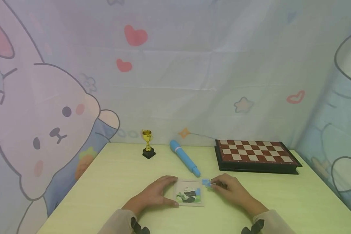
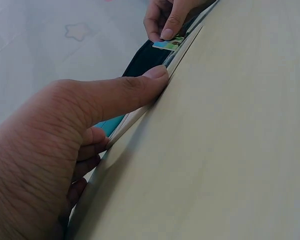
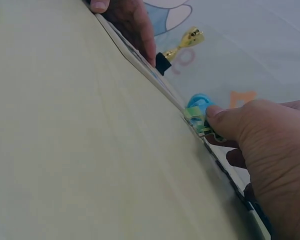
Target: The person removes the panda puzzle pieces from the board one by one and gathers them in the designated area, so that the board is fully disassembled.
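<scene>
A small square puzzle tray point(image 1: 193, 205) with a pale frame lies on the table, showing part of a picture in black, white, green and blue. My left hand point(image 1: 153, 194) grips its left side, thumb at the near corner and fingers at the far one. In the left wrist view, the thumb point(image 2: 135, 91) presses along the tray's edge. Just right of the tray, my right hand point(image 1: 233, 191) pinches a blue and green puzzle piece point(image 1: 205, 182) between thumb and fingertips. The right wrist view shows this puzzle piece point(image 3: 194, 118) tilted up close over the table, its far part hidden by the fingers.
Behind the tray lies a blue pen-shaped object point(image 1: 185, 158). A small gold trophy point(image 1: 148, 143) on a black base stands at the back left. A red and white checkered board box point(image 1: 255, 156) sits at the back right, against a printed cloth backdrop point(image 1: 175, 97).
</scene>
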Demonstrator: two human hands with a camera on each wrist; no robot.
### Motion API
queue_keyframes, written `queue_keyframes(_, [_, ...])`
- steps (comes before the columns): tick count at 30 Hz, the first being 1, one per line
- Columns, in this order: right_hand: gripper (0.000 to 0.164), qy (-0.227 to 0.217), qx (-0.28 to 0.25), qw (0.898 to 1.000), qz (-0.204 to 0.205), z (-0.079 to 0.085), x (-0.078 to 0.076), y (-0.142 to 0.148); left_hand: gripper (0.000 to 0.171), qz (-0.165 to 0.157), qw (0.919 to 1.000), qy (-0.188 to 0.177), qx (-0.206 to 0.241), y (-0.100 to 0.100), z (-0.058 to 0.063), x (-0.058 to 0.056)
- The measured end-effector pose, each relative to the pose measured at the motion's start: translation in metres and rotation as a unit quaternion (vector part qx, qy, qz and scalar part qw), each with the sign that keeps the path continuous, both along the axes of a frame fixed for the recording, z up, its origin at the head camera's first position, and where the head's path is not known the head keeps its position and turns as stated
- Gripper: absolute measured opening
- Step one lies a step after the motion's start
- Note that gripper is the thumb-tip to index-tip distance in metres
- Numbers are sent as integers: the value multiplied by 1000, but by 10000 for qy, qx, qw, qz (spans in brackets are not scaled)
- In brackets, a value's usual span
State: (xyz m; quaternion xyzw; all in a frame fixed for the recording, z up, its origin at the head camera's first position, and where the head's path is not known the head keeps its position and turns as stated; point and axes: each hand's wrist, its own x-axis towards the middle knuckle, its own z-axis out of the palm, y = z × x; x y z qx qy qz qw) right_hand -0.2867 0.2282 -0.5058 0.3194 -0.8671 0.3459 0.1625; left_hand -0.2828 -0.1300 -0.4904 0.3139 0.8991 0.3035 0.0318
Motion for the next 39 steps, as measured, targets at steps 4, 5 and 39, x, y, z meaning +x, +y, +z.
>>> queue_keyframes(4, [13, 180, 92, 9996, 209, 0, -1, -2, 100, 44, 9999, -97, -9, -1, 0, 0])
queue_keyframes(5, [13, 273, 112, 9992, 274, 0, -1, -3, 100, 45, 9999, -111, -16, -1, 0, 0])
queue_keyframes(39, [13, 694, 776, 9942, 267, 2, 6, -14, 102, 67, 9998, -196, 38, 0, 2, 1])
